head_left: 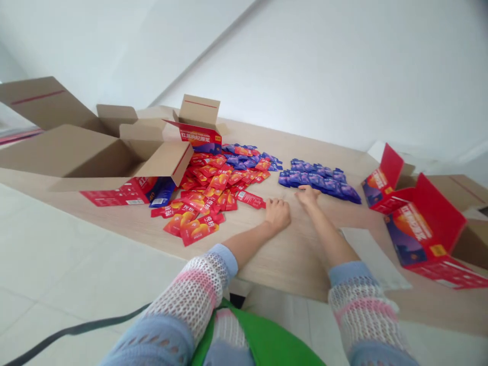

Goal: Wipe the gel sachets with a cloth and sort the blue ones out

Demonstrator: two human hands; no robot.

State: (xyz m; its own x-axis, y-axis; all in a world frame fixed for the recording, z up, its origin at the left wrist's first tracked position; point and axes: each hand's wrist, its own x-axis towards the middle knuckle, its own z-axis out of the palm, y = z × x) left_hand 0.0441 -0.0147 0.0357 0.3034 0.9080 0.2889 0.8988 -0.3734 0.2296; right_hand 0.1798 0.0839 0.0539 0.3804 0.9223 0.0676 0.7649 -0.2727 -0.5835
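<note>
My left hand [278, 213] is closed around the end of a red sachet [250, 199], which points left toward a heap of red sachets [206, 199]. Close by on the right, my right hand [307, 195] has its fingers pressed together at the near edge of overlapping purple sachets [318, 182]; what they hold, if anything, is too small to tell. More purple sachets [240, 161] lie behind the red heap, some mixed with red ones.
A large open carton [102, 157] stands at the left, with a smaller red box [200, 136] behind the heap. Open red boxes [412, 234] stand at the right. A white sheet [375, 256] lies near the front edge of the wooden table [290, 264].
</note>
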